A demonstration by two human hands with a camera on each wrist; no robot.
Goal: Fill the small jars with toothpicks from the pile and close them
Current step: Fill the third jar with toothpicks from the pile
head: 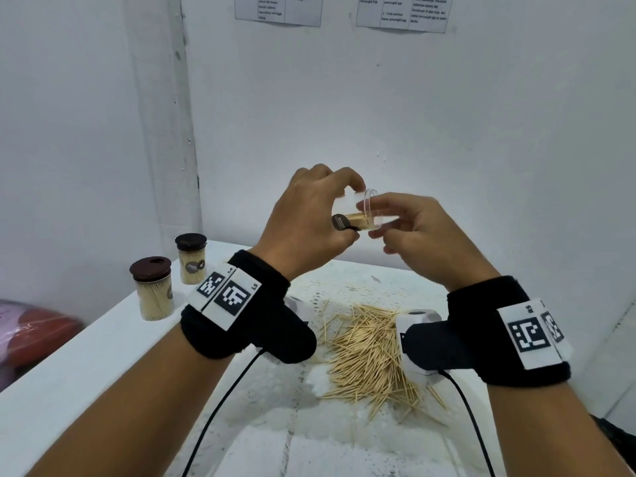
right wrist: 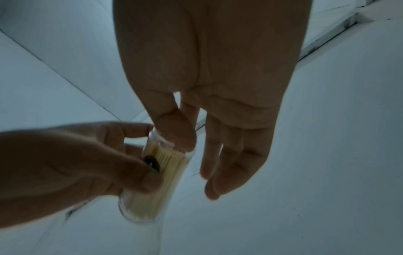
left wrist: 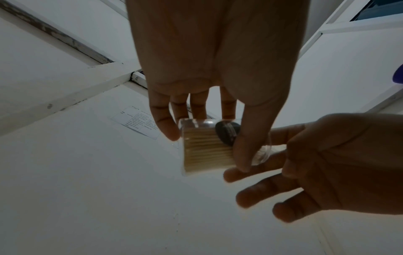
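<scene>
The small clear plastic jar (head: 361, 215) is held in the air above the white table (head: 103, 339), tipped nearly onto its side, with its open mouth toward 3 o'clock and its base toward 9 o'clock in the head view. The left hand (head: 309, 222) grasps the jar body, thumb on one side and fingers curled over the other; this grip leaves the mouth free for loading. A bundle of pale wooden toothpicks (left wrist: 205, 150) already lies lengthwise inside, filling part of the body. The sideways tilt probably lets the sticks slide in parallel rather than jam across the opening. The right hand (head: 413, 232) meets the jar at the mouth: its thumb (right wrist: 174, 127) presses the rim, while the remaining fingers hang loose and extended beyond it. Whether this hand pinches further sticks cannot be confirmed, since the wrist views are dark and blurred. A small dark round label (head: 340, 222) sits on the jar wall under the left thumb. The loose pile of toothpicks (head: 371, 356) lies on the table at 6 o'clock from the hands, directly below, so that refills need a short reach only. Two filled jars with dark brown lids (head: 151, 290) (head: 192, 258) stand upright at 9 o'clock, well apart from the pile. No lid for the held jar is visible.
</scene>
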